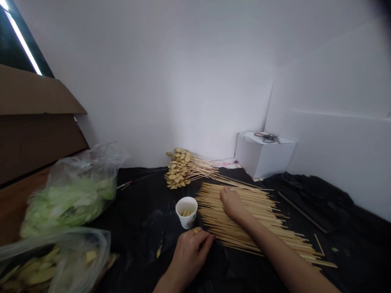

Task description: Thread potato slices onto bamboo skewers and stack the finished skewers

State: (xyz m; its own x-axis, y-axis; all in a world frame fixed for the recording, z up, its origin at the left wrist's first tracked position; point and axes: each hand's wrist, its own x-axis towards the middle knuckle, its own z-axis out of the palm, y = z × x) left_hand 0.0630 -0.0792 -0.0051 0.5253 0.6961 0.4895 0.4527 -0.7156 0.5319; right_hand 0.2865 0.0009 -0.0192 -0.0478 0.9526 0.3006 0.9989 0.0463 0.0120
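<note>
Bamboo skewers (250,215) lie side by side in a wide layer on a black plastic sheet (137,228). My right hand (231,202) is closed on the skewers near the layer's upper left, its fingertips hidden. My left hand (191,251) rests by the layer's lower left edge with curled fingers; anything in them is hidden. Just beyond it stands a white paper cup (186,212) with pale yellowish pieces inside. Farther back is a heap of skewered slices (179,169), probably potato, their sticks pointing right.
At left are a clear bag of pale green vegetable pieces (70,199) and an opened bag of yellowish slices (39,268). A cardboard box (36,134) stands behind them. A white box (264,156) sits at back right, and a dark bar (302,211) lies right of the skewers.
</note>
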